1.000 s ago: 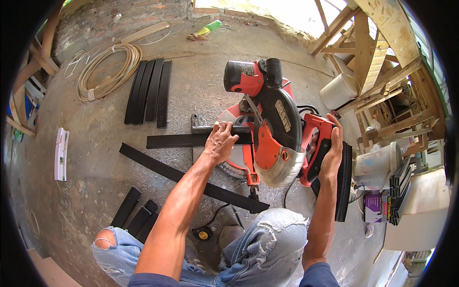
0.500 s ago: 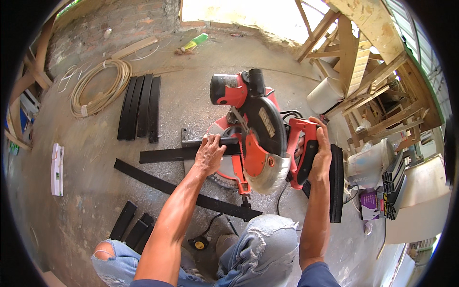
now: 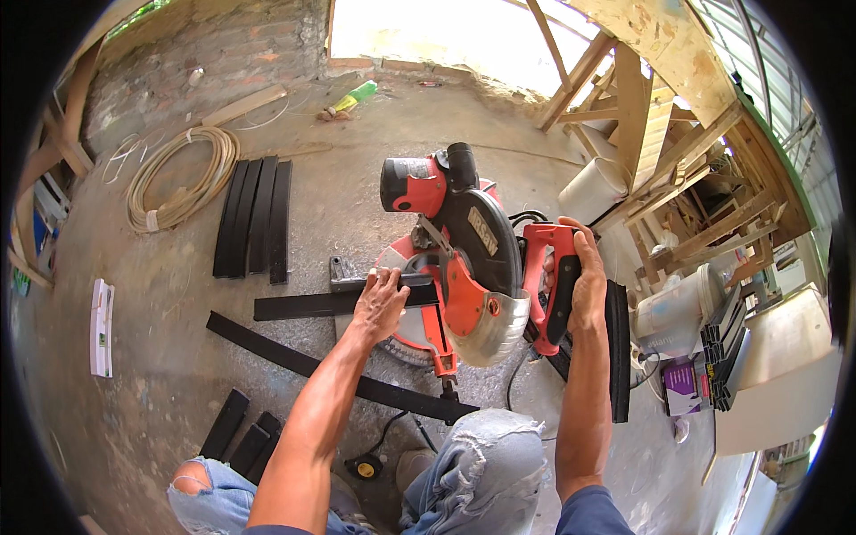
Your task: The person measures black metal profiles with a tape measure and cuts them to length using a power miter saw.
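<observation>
A red and black mitre saw (image 3: pixel 464 259) stands on the concrete floor in front of me, its blade head raised. My right hand (image 3: pixel 584 281) is wrapped around the saw's red handle (image 3: pixel 551 267). My left hand (image 3: pixel 382 305) presses flat on a long black strip (image 3: pixel 312 305) that lies across the saw's base, against the fence. The strip sticks out to the left of the saw.
Another long black strip (image 3: pixel 294 361) lies diagonally on the floor near my knees. Several black strips (image 3: pixel 254 227) are stacked farther back, short ones (image 3: pixel 241 437) by my left knee. A hose coil (image 3: pixel 178 183) lies at left, wooden frames (image 3: pixel 678 152) and white buckets (image 3: pixel 673 308) at right.
My view has shifted, so the saw sits lower and more central. Both hands keep their hold on the handle and the strip.
</observation>
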Demonstrator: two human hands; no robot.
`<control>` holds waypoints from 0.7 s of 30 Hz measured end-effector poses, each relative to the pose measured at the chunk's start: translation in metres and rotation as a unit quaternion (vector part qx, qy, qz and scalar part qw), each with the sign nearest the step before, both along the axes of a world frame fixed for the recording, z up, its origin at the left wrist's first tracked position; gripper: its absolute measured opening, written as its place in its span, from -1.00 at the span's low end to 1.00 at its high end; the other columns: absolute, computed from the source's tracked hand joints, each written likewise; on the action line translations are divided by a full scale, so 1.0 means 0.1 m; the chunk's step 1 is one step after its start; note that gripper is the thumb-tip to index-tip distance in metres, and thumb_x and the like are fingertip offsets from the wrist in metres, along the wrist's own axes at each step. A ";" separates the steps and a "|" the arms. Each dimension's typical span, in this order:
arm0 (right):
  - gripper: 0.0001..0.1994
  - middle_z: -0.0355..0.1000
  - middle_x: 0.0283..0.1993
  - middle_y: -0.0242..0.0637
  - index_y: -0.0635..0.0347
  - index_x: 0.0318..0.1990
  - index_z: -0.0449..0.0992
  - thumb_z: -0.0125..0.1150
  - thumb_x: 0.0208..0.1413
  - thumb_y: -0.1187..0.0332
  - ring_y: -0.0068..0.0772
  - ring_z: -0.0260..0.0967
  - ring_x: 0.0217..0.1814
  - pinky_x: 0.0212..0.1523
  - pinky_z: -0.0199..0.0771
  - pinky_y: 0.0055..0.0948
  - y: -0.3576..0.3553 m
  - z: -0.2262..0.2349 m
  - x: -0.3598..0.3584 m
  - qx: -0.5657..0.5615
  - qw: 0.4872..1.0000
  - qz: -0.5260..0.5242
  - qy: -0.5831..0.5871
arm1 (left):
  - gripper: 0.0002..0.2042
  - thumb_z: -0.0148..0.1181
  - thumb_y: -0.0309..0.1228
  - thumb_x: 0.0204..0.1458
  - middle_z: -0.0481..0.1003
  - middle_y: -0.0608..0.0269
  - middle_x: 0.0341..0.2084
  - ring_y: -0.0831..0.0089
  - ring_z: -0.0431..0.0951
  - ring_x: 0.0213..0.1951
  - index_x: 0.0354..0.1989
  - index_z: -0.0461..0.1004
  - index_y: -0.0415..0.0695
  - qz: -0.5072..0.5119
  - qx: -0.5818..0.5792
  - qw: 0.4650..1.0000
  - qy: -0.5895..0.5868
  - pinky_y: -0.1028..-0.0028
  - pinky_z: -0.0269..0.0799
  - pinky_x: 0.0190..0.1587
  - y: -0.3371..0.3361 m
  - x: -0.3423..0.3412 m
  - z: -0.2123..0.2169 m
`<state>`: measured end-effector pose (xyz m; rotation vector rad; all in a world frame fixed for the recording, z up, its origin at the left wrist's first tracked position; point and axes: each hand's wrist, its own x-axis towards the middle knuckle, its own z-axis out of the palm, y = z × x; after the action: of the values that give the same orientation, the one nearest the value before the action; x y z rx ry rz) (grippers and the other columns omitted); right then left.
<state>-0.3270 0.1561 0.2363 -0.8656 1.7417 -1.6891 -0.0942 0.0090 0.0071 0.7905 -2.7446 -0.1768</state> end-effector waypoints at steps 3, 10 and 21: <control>-0.61 0.42 -0.50 -0.38 -0.01 0.23 0.43 -0.15 0.47 0.05 -0.60 0.34 -0.58 -0.55 0.40 -0.54 0.00 -0.01 0.00 0.002 1.000 -0.002 -0.004 | -0.63 0.48 -0.31 -0.12 0.33 0.02 0.08 0.06 0.26 0.25 -0.11 0.62 -0.14 -0.007 0.016 1.000 -0.003 0.08 0.08 0.32 -0.01 0.00 -0.02; -0.61 0.42 -0.51 -0.40 0.02 0.23 0.44 -0.13 0.46 0.04 -0.61 0.33 -0.58 -0.54 0.38 -0.55 0.01 -0.01 -0.04 -0.007 1.000 0.007 -0.006 | -0.64 0.46 -0.35 -0.09 0.32 0.01 0.10 0.06 0.25 0.26 -0.09 0.60 -0.17 -0.010 0.026 0.999 -0.018 0.07 0.03 0.34 0.00 -0.01 0.03; -0.57 0.38 -0.52 -0.36 0.08 0.27 0.38 -0.18 0.46 0.05 -0.57 0.30 -0.59 -0.53 0.37 -0.51 -0.01 -0.02 -0.03 -0.003 1.000 0.009 0.013 | -0.64 0.49 -0.35 -0.11 0.32 0.06 0.06 0.10 0.24 0.25 -0.11 0.61 -0.17 -0.006 0.019 1.000 -0.021 0.10 0.01 0.37 0.00 -0.01 0.02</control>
<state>-0.3296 0.1555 0.2340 -0.9063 1.7417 -1.6783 -0.0948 0.0093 0.0088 0.7967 -2.7936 -0.2177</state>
